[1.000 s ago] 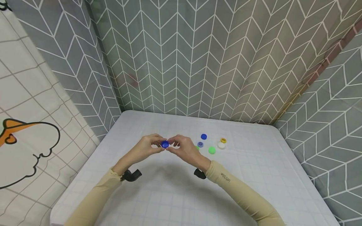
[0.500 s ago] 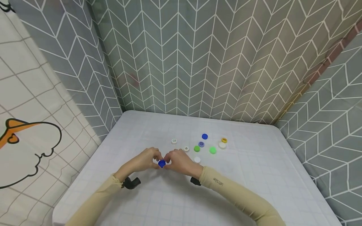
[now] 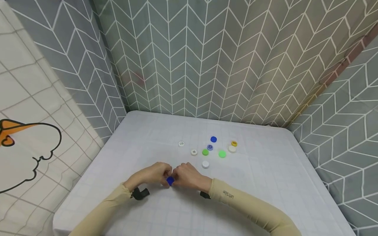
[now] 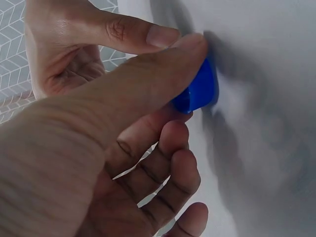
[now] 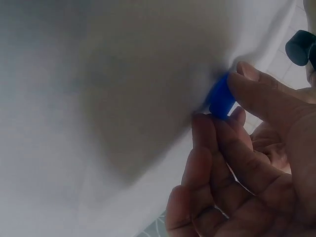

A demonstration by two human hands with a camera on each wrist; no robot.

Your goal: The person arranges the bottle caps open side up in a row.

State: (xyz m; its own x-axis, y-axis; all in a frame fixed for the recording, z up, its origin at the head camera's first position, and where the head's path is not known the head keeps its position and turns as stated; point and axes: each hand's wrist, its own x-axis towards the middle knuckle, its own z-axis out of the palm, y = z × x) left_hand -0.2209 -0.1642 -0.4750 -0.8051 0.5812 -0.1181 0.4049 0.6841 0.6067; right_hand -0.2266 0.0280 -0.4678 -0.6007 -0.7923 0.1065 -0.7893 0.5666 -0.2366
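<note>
A blue bottle cap [image 3: 170, 180] is held between both hands low over the near part of the white table. My left hand [image 3: 153, 173] pinches it from the left, the thumb pressed along its side in the left wrist view. From the right, my right hand [image 3: 188, 176] grips the same cap [image 5: 223, 98] with thumb and fingertips. In the left wrist view the cap [image 4: 203, 89] is tilted, its hollow side partly showing and its edge at or very near the cloth. Fingers hide part of it.
Beyond the hands several caps lie scattered on the white-covered table [image 3: 260, 183]: a white cap [image 3: 205, 164], a green cap [image 3: 205, 152], a light green cap [image 3: 222, 154], another blue cap [image 3: 213, 139] and a yellow cap [image 3: 234, 143]. Patterned curtains [image 3: 189, 65] surround the table.
Both hands have carried the blue cap down and toward the near side of the table. White and green caps that the hands covered earlier now show. The other caps lie still.
</note>
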